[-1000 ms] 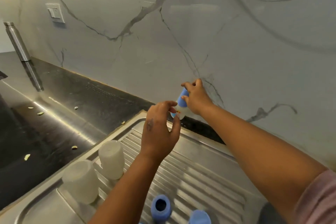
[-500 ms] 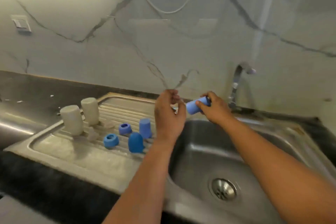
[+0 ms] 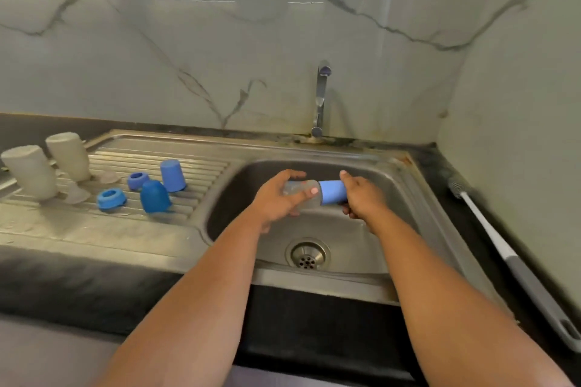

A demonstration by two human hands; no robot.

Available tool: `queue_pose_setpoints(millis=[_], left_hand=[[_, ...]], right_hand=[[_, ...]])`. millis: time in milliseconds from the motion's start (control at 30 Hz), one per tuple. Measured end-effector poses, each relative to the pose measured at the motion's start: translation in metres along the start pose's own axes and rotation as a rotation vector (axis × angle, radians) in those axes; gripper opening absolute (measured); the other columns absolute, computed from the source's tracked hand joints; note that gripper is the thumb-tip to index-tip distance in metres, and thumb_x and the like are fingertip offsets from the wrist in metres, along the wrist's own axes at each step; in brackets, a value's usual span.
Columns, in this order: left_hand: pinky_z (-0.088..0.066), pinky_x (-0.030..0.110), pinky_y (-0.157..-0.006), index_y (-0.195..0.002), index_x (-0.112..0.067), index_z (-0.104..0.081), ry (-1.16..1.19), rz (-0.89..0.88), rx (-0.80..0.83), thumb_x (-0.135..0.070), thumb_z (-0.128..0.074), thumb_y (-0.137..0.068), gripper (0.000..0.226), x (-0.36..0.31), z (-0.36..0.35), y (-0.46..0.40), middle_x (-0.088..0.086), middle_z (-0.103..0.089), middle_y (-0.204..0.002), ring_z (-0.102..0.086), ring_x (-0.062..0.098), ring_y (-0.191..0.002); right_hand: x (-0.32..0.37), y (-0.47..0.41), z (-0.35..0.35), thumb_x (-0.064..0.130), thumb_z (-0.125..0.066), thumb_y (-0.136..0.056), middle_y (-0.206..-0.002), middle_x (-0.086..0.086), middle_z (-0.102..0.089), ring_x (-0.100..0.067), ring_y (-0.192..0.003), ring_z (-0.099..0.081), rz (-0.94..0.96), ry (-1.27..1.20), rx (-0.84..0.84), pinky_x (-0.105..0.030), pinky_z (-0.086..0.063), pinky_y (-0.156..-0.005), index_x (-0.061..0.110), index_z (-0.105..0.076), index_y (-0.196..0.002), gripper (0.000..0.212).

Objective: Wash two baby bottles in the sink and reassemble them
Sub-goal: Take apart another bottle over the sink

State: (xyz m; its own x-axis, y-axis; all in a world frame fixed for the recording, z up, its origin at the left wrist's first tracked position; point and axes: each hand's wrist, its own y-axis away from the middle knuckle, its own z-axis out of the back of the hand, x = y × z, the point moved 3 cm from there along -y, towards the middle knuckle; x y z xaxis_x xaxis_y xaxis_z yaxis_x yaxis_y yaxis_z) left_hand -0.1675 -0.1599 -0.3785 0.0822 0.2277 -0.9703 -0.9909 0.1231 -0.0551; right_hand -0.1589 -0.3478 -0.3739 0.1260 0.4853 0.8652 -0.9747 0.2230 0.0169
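I read no writing anywhere. My left hand [image 3: 276, 198] grips the clear bottle [image 3: 301, 195], my right hand [image 3: 361, 198] its blue cap [image 3: 332, 192], now lower over the sink [image 3: 418, 198] basin.

- A small clear bottle [image 3: 301, 196] with a blue cap [image 3: 333, 192] is lying on its side above the sink bowl [image 3: 393, 198], cap pointing to 3 o'clock.
- Two pale bottles [image 3: 30, 171] [image 3: 69, 155] are standing upside down on the drainboard [image 3: 94, 229], out at 9 o'clock.
- Two blue caps [image 3: 173, 175] [image 3: 154, 200] are standing beside them, toward 3 o'clock.
- Two blue rings [image 3: 110, 198] [image 3: 137, 180] are lying flat there.
- Two clear nipples [image 3: 77, 195] [image 3: 109, 177] are sitting by the pale bottles.
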Motion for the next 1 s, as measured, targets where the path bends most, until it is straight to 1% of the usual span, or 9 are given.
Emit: queue_pose_setpoints(millis=[133,300,433,500,600,667,733,900,1000], left_hand=[[-0.052,0.025,-0.057,-0.111,-0.012,-0.063,0.168,0.147,0.022,-0.047,-0.071,-0.082,0.046,0.0,0.008,-0.008,0.012,-0.066,-0.102,-0.065,0.02,-0.077],[-0.049,0.021,-0.043,-0.114,-0.011,-0.064,0.438,0.407,0.063,-0.049,-0.072,-0.08,0.052,0.002,0.015,-0.014,0.013,-0.066,-0.096,-0.064,0.019,-0.063],[-0.045,0.022,-0.04,-0.118,-0.006,-0.063,0.31,0.481,-0.118,-0.046,-0.065,-0.088,0.05,0.028,0.045,-0.017,0.013,-0.064,-0.09,-0.059,0.018,-0.059],[-0.049,0.024,-0.046,-0.117,-0.006,-0.064,0.303,0.445,-0.13,-0.047,-0.068,-0.085,0.052,0.032,0.047,-0.018,0.014,-0.065,-0.095,-0.059,0.017,-0.06],[-0.055,0.028,-0.061,-0.117,-0.009,-0.063,0.287,0.372,-0.126,-0.05,-0.071,-0.081,0.055,0.025,0.036,-0.026,0.018,-0.066,-0.109,-0.065,0.019,-0.067],[-0.055,0.029,-0.06,-0.118,-0.012,-0.062,0.259,0.351,-0.117,-0.051,-0.072,-0.08,0.056,0.023,0.033,-0.03,0.017,-0.066,-0.11,-0.066,0.021,-0.073],[-0.053,0.026,-0.057,-0.118,-0.014,-0.062,0.249,0.346,-0.097,-0.047,-0.072,-0.081,0.05,0.024,0.033,-0.031,0.016,-0.065,-0.112,-0.065,0.023,-0.083],[-0.054,0.028,-0.063,-0.125,-0.012,-0.052,0.188,0.319,-0.036,-0.023,-0.072,-0.081,0.05,0.022,0.024,-0.031,0.016,-0.056,-0.121,-0.061,0.024,-0.097],[-0.055,0.028,-0.066,-0.128,-0.012,-0.048,0.184,0.317,0.011,-0.01,-0.072,-0.08,0.054,0.017,0.021,-0.027,0.014,-0.051,-0.123,-0.059,0.025,-0.101]], right_hand=[[0.014,-0.009,0.001,0.052,-0.042,-0.097,-0.098,-0.014,-0.064,-0.029,-0.09,-0.06,0.132,0.004,-0.116,-0.036,-0.048,-0.085,0.005,-0.064,-0.095,0.052],[0.033,0.0,0.002,0.041,-0.048,-0.099,-0.086,-0.011,-0.058,-0.029,-0.083,-0.055,0.298,-0.08,-0.221,-0.029,-0.036,-0.067,0.002,-0.061,-0.093,0.042],[0.024,-0.007,0.051,0.039,-0.045,-0.096,-0.094,-0.013,-0.058,-0.025,-0.088,-0.053,0.355,-0.264,-0.601,-0.024,-0.029,-0.068,-0.001,-0.062,-0.107,0.045],[0.008,-0.019,0.052,0.035,-0.052,-0.098,-0.096,-0.017,-0.059,-0.029,-0.091,-0.055,0.331,0.014,-0.434,-0.026,-0.03,-0.071,0.003,-0.06,-0.105,0.034],[-0.043,-0.04,0.016,0.025,-0.07,-0.088,-0.096,-0.007,-0.056,-0.024,-0.085,-0.055,0.068,0.382,0.113,-0.029,-0.044,-0.065,0.013,-0.062,-0.104,0.022],[-0.068,-0.039,-0.007,0.012,-0.071,-0.087,-0.092,-0.01,-0.056,-0.023,-0.08,-0.054,-0.166,0.454,0.445,-0.023,-0.046,-0.051,0.016,-0.061,-0.09,0.011],[-0.081,-0.034,-0.015,0.007,-0.066,-0.09,-0.103,-0.013,-0.054,-0.025,-0.091,-0.051,-0.336,0.493,0.621,-0.021,-0.047,-0.053,0.016,-0.06,-0.09,0.011],[-0.079,-0.027,-0.008,0.012,-0.055,-0.096,-0.134,-0.012,-0.05,-0.027,-0.11,-0.054,-0.389,0.529,0.609,-0.034,-0.054,-0.083,0.005,-0.052,-0.136,0.04],[-0.058,-0.02,0.002,0.028,-0.05,-0.101,-0.149,-0.014,-0.038,-0.029,-0.104,-0.056,-0.326,0.658,0.558,-0.035,-0.055,-0.071,0.012,-0.041,-0.145,0.048]])
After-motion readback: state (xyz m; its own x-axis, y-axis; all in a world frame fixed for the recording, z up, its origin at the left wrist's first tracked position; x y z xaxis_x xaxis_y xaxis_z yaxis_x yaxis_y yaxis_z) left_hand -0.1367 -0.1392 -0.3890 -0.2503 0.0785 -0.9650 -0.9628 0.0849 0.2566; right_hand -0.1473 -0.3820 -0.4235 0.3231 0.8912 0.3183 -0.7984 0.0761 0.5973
